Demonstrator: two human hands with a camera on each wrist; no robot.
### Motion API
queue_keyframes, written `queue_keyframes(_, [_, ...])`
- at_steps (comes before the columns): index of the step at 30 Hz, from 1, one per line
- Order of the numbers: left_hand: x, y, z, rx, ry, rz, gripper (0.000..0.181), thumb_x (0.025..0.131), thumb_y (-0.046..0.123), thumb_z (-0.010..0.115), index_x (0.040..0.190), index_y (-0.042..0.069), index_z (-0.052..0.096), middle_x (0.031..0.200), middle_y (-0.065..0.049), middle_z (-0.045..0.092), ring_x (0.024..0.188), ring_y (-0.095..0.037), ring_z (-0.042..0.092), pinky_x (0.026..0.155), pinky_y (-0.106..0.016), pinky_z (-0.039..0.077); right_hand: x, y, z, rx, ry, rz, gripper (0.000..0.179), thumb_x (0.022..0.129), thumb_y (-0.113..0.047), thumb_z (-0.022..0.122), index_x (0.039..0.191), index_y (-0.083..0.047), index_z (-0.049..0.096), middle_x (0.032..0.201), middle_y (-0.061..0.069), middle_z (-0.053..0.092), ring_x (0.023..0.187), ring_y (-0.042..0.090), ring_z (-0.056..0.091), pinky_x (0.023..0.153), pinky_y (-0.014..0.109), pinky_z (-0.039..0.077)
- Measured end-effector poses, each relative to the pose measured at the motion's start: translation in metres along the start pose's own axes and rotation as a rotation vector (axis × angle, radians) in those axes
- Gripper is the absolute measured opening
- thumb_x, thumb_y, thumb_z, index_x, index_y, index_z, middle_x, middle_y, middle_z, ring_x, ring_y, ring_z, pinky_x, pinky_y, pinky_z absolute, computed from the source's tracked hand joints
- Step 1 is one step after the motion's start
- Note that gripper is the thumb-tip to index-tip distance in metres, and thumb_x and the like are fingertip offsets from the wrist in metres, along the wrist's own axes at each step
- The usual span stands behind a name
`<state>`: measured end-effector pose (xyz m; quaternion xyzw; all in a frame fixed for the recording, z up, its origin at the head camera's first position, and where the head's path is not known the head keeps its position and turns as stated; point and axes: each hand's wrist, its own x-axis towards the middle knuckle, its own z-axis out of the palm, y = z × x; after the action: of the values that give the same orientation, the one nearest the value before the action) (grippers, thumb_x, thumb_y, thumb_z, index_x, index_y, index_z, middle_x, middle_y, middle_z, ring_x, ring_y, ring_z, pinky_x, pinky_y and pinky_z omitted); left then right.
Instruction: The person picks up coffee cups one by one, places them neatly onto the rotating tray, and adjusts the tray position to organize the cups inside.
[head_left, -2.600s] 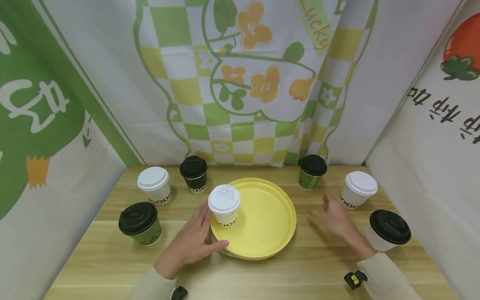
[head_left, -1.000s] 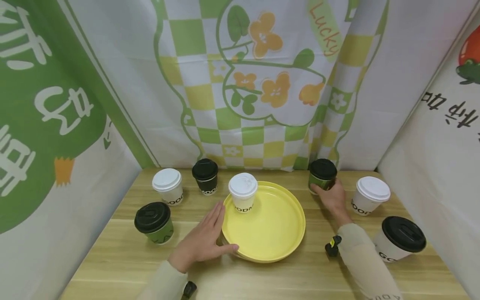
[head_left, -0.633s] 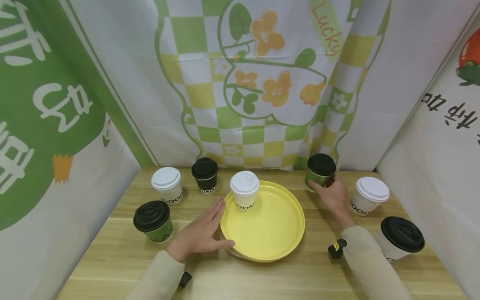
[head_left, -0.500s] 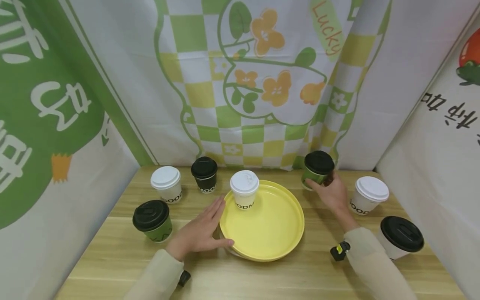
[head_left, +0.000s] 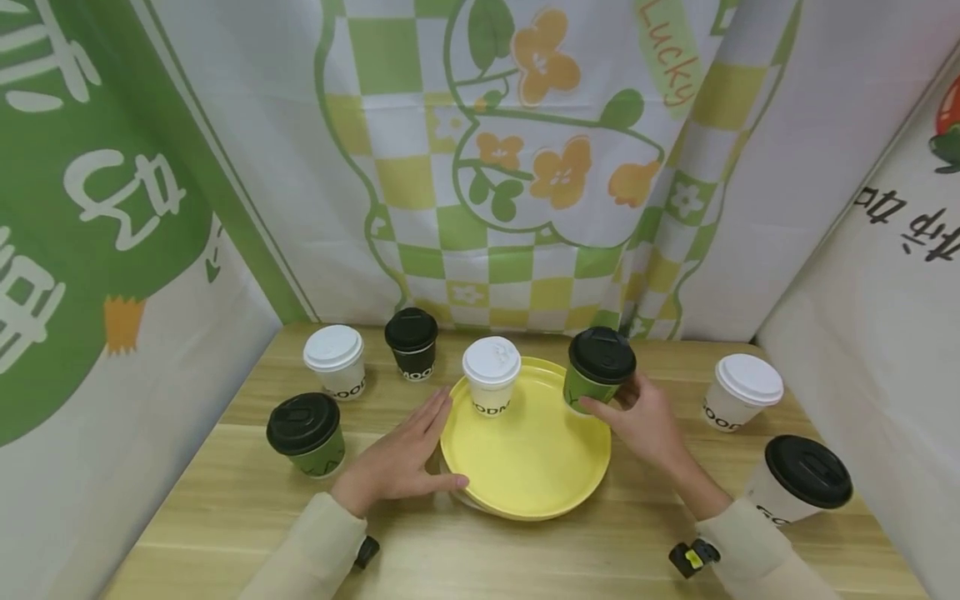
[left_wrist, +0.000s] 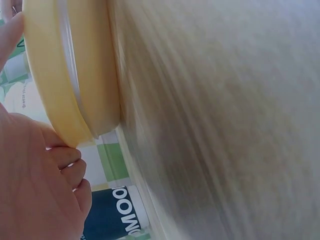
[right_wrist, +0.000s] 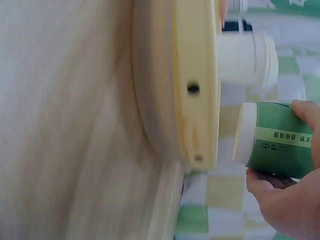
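Note:
My right hand [head_left: 648,425] grips a green paper coffee cup [head_left: 588,387] with a black lid, thumb on one side and fingers on the other. The cup is upright over the right back part of a round yellow tray [head_left: 525,458]; in the right wrist view a gap shows between its base [right_wrist: 246,134] and the tray rim [right_wrist: 218,110]. A white-lidded white cup [head_left: 491,392] stands on the tray's left back part. My left hand [head_left: 397,462] rests against the tray's left edge, fingers extended and thumb spread at the front rim.
To the left stand a white cup [head_left: 335,362], a black cup [head_left: 412,346] and a green cup [head_left: 307,437]. To the right are a white-lidded cup [head_left: 738,392] and a larger black-lidded cup [head_left: 798,479]. A patterned curtain [head_left: 555,167] hangs behind the wooden table [head_left: 465,558].
My right hand has taken hold of the green cup at the back right, lifted it and carried it left over the tray. The white cup on the tray has shifted toward the back.

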<state>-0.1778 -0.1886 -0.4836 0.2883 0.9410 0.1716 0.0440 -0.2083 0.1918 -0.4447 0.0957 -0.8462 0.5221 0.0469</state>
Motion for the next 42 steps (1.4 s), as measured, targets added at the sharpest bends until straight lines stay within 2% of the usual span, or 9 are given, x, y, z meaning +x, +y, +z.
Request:
queue_keyframes(4, [0.002,0.001,-0.001,0.007,-0.001,0.001,0.122,0.092,0.076,0.062,0.167,-0.004,0.01,0.178,-0.019,0.0,0.167,-0.037,0.008,0.134,-0.051,0.024,-0.011,-0.006,0.015,0.037,-0.041,0.002,0.071,0.087,-0.029,0.089,0.146,-0.009,0.056,0.145,0.017,0.065,0.134,0.037,0.064,0.116,0.05,0.051])
queue_keyframes(10, [0.003,-0.001,-0.002,0.011,0.0,0.004,0.122,0.092,0.076,0.062,0.168,-0.004,0.009,0.178,-0.02,0.002,0.167,-0.036,0.007,0.134,-0.051,0.023,-0.018,-0.019,0.04,0.093,-0.112,-0.065,0.069,0.085,-0.017,0.09,0.145,-0.011,0.057,0.14,0.015,0.068,0.131,0.035,0.067,0.115,0.049,0.052])
queue_keyframes(16, [0.003,-0.001,-0.002,0.019,0.008,0.008,0.122,0.091,0.076,0.062,0.167,-0.004,0.01,0.178,-0.021,0.003,0.166,-0.037,0.009,0.134,-0.052,0.024,-0.022,-0.031,0.069,0.152,-0.174,-0.085,0.066,0.083,-0.016,0.092,0.141,-0.013,0.061,0.136,0.008,0.071,0.13,0.029,0.068,0.116,0.042,0.053])
queue_keyframes(23, [0.002,-0.001,-0.002,0.021,0.026,0.023,0.122,0.091,0.073,0.065,0.168,-0.004,0.01,0.178,-0.022,0.006,0.165,-0.04,0.013,0.133,-0.054,0.026,-0.025,-0.035,0.102,0.108,-0.224,-0.092,0.071,0.081,-0.026,0.094,0.142,-0.016,0.059,0.135,0.004,0.072,0.129,0.025,0.069,0.114,0.04,0.054])
queue_keyframes(27, [0.001,-0.001,-0.001,0.001,0.033,0.025,0.122,0.09,0.071,0.067,0.169,0.0,0.007,0.178,-0.021,0.005,0.165,-0.04,0.013,0.132,-0.056,0.027,-0.025,-0.033,0.117,0.097,-0.241,-0.108,0.074,0.08,-0.026,0.095,0.143,-0.012,0.058,0.135,0.007,0.072,0.129,0.026,0.069,0.113,0.041,0.055])
queue_keyframes(32, [0.001,-0.002,0.001,-0.038,0.054,0.036,0.121,0.09,0.07,0.069,0.171,0.007,0.004,0.177,-0.023,0.008,0.164,-0.043,0.014,0.13,-0.06,0.029,-0.026,-0.03,0.132,0.104,-0.257,-0.135,0.073,0.08,-0.021,0.094,0.142,-0.006,0.057,0.136,0.012,0.072,0.129,0.03,0.069,0.112,0.042,0.055])
queue_keyframes(38, [0.001,-0.004,0.005,-0.027,0.099,0.056,0.122,0.089,0.072,0.069,0.171,0.006,0.007,0.176,-0.024,0.013,0.163,-0.044,0.019,0.128,-0.06,0.033,-0.026,-0.027,0.143,0.099,-0.264,-0.134,0.077,0.082,-0.019,0.093,0.146,-0.005,0.054,0.14,0.014,0.069,0.131,0.031,0.068,0.113,0.042,0.054])
queue_keyframes(42, [0.001,-0.003,0.004,-0.034,0.102,0.047,0.124,0.088,0.073,0.069,0.17,0.005,0.005,0.177,-0.024,0.013,0.163,-0.044,0.019,0.128,-0.059,0.033,-0.024,-0.026,0.143,0.084,-0.264,-0.124,0.078,0.082,-0.02,0.093,0.147,-0.004,0.053,0.142,0.016,0.067,0.131,0.034,0.068,0.113,0.045,0.055])
